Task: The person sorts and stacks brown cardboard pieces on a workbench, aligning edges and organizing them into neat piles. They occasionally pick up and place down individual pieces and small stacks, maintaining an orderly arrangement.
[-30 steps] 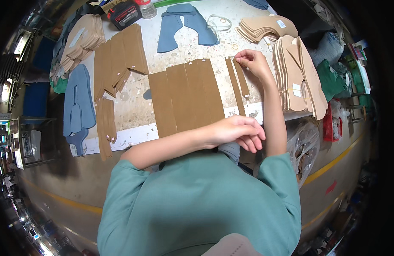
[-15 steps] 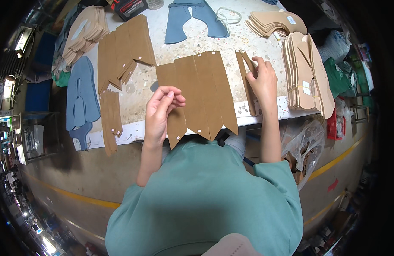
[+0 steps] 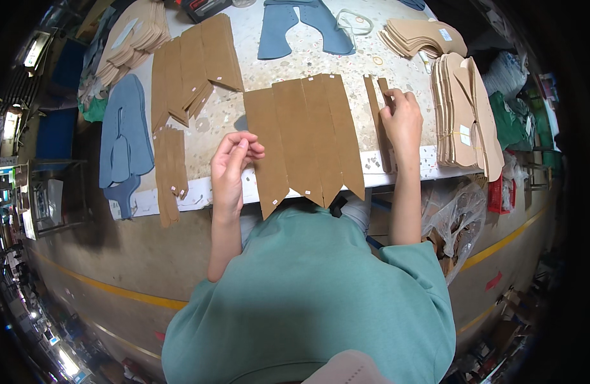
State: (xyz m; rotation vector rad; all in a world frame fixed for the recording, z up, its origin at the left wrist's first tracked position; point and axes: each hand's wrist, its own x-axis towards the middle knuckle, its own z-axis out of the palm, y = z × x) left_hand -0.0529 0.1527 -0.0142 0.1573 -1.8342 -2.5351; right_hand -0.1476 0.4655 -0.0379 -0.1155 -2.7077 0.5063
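Note:
Four-cornered brown panels with pointed lower ends lie side by side [image 3: 306,137] at the table's front edge, some bearing small white stickers. My left hand [image 3: 229,168] is raised beside their left edge, thumb and fingertips pinched together; whatever is between them is too small to make out. To the right of the panels lie two narrow brown strips [image 3: 375,115]. My right hand [image 3: 405,125] has its thumb and curled fingers at the upper part of the right-hand strip, pinching it. The fingertips partly hide that strip.
More brown panels [image 3: 196,61] and narrow brown pieces [image 3: 170,168] lie at left, near blue-grey pieces [image 3: 125,137]. Other blue cut pieces [image 3: 274,35] are at the back. Stacks of beige pieces [image 3: 451,115] stand at right. A clear plastic bag [image 3: 458,214] hangs below the table edge.
The right-hand strip has gone from slanted and bowed to nearly parallel with its neighbour, with my right hand at it. My left hand stays pinched. The whole view has shifted slightly.

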